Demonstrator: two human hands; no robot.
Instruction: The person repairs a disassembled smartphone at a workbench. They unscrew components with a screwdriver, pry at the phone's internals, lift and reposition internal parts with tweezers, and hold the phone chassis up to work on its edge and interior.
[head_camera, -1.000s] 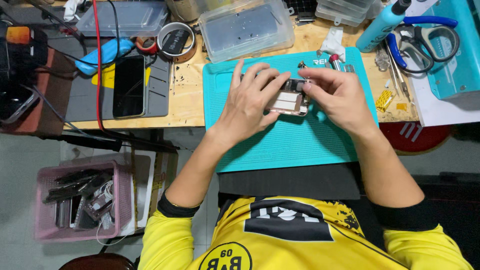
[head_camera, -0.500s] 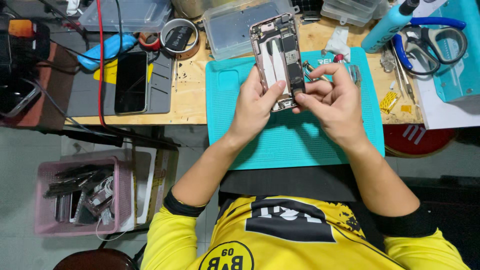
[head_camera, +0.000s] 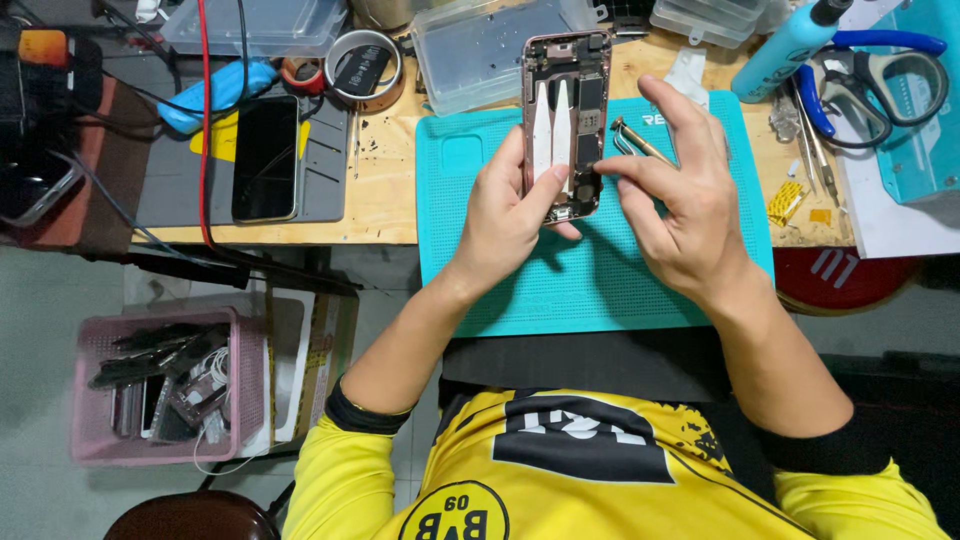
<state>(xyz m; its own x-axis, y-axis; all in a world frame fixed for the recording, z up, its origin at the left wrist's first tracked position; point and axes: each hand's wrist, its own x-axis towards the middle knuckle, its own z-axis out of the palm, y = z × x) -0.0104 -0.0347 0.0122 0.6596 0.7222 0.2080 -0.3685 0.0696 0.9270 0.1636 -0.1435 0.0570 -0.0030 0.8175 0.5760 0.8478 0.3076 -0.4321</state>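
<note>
My left hand (head_camera: 505, 210) holds an opened phone housing (head_camera: 565, 120) upright over the teal work mat (head_camera: 600, 280). The housing shows two white strips and dark inner parts, and my thumb presses on its lower part. My right hand (head_camera: 680, 200) is at the housing's right edge, thumb and forefinger pinched together against it. Whether they pinch a small part I cannot tell. Metal tweezers (head_camera: 635, 140) lie on the mat just behind that hand.
A dark phone (head_camera: 265, 155) lies on a grey mat at left. Tape rolls (head_camera: 350, 65), clear plastic boxes (head_camera: 480, 45), a blue bottle (head_camera: 790, 45) and scissors (head_camera: 880, 70) stand along the back. A pink basket (head_camera: 170, 385) of parts sits on the floor at left.
The housing has been lifted from flat on the mat and turned upright. It now stands further from me, and my right hand has slid to its right edge.
</note>
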